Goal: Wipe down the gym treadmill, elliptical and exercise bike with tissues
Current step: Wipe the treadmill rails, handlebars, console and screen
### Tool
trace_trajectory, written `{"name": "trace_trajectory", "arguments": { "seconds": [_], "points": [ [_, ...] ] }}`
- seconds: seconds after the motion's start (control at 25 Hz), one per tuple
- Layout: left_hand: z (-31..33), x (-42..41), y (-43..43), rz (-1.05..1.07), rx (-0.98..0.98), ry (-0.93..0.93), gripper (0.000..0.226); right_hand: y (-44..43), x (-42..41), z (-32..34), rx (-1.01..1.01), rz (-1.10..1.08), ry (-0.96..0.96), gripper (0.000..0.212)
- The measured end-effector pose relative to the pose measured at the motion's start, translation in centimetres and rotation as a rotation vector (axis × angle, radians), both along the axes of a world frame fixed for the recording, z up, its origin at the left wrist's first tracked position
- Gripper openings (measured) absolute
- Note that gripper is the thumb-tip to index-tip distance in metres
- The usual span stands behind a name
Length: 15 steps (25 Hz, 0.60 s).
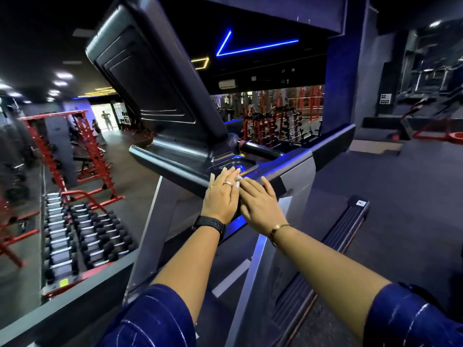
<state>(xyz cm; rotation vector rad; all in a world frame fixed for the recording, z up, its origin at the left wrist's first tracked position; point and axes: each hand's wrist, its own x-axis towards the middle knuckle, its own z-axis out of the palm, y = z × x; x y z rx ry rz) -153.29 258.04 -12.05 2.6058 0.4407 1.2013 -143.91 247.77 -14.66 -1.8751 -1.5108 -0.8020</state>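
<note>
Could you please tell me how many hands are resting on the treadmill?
2: the left hand lies flat on the console ledge, the right hand beside it.

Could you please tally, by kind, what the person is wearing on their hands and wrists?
Rings: 2, both on the left hand
Wristbands: 2, one black, one gold
Total: 4

Dim gym. A blue neon strip (253,48) glows at 12 o'clock, white ceiling spotlights (64,76) at 10. Sheen streaks the treadmill console (150,78). Edges bow outward; the dumbbell rack (82,236) at 8 o'clock is smeared.
</note>
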Motion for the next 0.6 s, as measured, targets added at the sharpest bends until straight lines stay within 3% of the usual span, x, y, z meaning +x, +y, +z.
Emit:
{"name": "trace_trajectory", "arguments": {
  "seconds": [0.2, 0.32, 0.44, 0.6],
  "points": [
    [-0.3, 3.4, 1.4, 0.092, 0.059, -0.158, 0.053, 0.4, 5.5, 1.6, 0.135, -0.094, 0.344, 0.057],
    [-1.3, 4.6, 1.4, 0.218, 0.159, -0.266, 0.048, 1.7, 4.1, 1.9, 0.120, 0.091, 0.201, 0.048],
    [-1.5, 4.8, 1.6, 0.211, 0.181, -0.356, 0.048, 1.4, 5.7, 0.2, 0.153, 0.264, 0.086, 0.041],
    [-1.3, 5.0, 1.3, 0.170, 0.118, -0.444, 0.050, 1.8, 9.6, 0.6, 0.289, 0.124, 0.316, 0.042]
  ]
}}
